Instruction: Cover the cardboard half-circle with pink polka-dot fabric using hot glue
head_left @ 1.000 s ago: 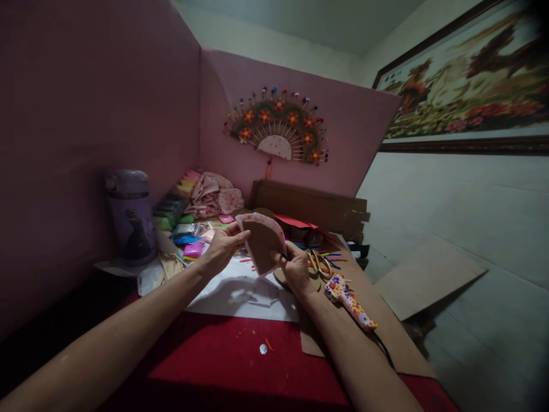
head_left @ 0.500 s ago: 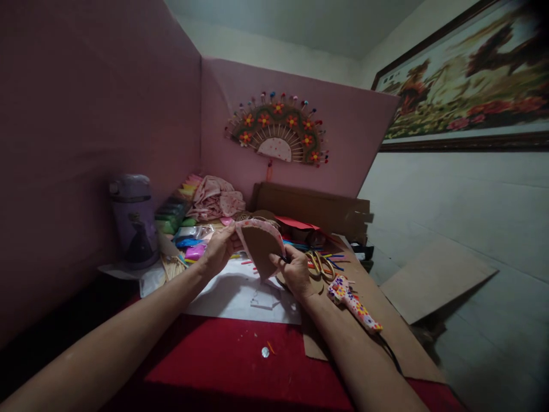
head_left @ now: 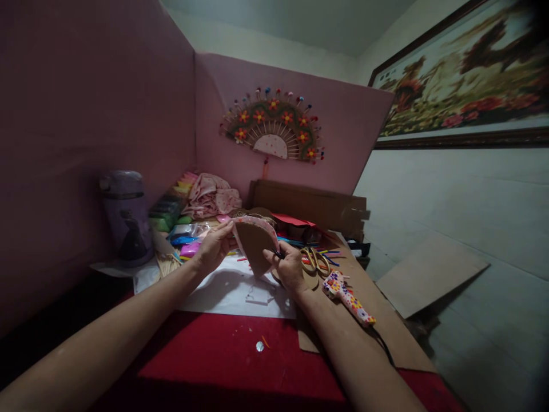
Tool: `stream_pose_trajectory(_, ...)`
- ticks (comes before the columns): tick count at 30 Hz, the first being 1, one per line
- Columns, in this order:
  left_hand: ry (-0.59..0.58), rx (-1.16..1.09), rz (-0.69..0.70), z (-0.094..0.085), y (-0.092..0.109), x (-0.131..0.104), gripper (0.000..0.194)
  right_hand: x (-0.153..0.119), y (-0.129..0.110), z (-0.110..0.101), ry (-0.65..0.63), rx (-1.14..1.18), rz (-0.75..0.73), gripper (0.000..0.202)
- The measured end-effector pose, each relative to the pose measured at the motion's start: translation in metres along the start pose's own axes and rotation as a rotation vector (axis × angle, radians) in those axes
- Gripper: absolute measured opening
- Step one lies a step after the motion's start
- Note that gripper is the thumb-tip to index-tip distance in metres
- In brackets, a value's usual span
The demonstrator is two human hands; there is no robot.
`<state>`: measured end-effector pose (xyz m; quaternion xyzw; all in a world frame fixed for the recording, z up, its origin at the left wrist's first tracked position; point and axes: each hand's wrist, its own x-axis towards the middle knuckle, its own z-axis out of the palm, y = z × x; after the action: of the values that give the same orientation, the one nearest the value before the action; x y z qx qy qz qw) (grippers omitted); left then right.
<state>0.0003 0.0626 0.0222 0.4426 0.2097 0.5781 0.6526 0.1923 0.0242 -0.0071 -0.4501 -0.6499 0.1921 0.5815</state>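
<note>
A half-round cardboard piece is held up above the white paper, its plain brown face toward me. Pink patterned fabric borders its curved edge. My left hand is closed on the upper left corner, thumb and fingers pinching it. At the lower right, my right hand grips the edge, the thumb lying over the brown face. A small dark item shows by the right thumb and index finger; its kind is unclear. Gold-handled scissors lie just right of this hand, and a flower-patterned glue gun rests farther right.
A purple bottle stands at the left, near thin wooden sticks. Crumpled pink fabric and coloured packets lie behind. Cardboard sheets cover the right side. A decorated fan hangs on the pink panel.
The whole view has shifted slightly, so things appear a little farther left and higher. Both hands keep their hold on the cardboard piece, which has barely moved.
</note>
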Motion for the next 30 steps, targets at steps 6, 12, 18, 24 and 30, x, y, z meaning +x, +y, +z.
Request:
stream_pose_trajectory(6, 0.015, 0.03, 0.002, 0.004, 0.001, -0.001, 0.017, 0.0, 0.003, 0.005, 0.005, 0.116, 0.096, 0.03)
stream_pose_trajectory(12, 0.05, 0.059, 0.003, 0.0, -0.003, 0.003, 0.02, -0.001, 0.005, 0.012, -0.032, 0.29, 0.221, 0.031)
stream_pose_trajectory(18, 0.065, 0.032, -0.028, -0.004, -0.009, 0.004, 0.029, -0.005, 0.01, 0.016, -0.097, 0.232, 0.338, 0.027)
stream_pose_trajectory(24, 0.065, 0.041, 0.02, 0.004, -0.008, 0.0, 0.043, -0.005, 0.009, 0.015, -0.061, 0.147, 0.296, 0.024)
stream_pose_trajectory(30, 0.063, 0.105, 0.084, 0.01, -0.002, -0.001, 0.046, -0.009, -0.003, 0.017, -0.143, 0.296, 0.371, 0.028)
